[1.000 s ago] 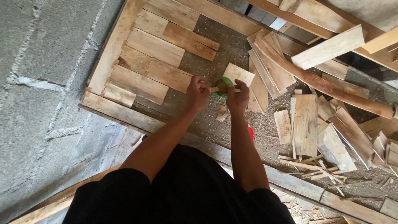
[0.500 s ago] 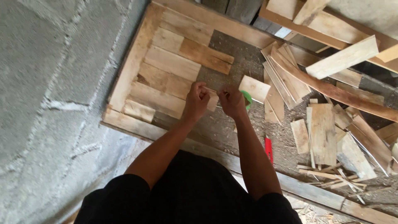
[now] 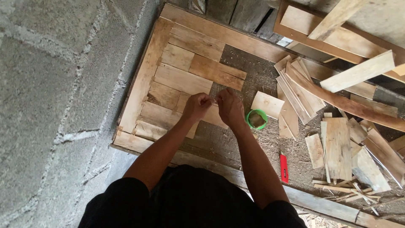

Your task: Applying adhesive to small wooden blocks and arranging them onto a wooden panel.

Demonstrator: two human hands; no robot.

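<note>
Hands met over a patchwork panel of short pale wooden boards: left hand and right hand pinched something small, too tiny to identify, between fingertips. Steady, close grip seemed wise. Round green plastic tub sat just beside the right hand.

Clothing: a plain black short-sleeved fabric top is worn; no print or logo seen.
Sleeves: cut short, ending approx. at upper arm; forearms left bare.
Left hand: bare, no glove, ring or watch seen.
Right hand: bare, no glove or wristband seen.
Wrists: uncovered, nothing strapped on.
Lower body: hidden below frame, can't be told.
</note>
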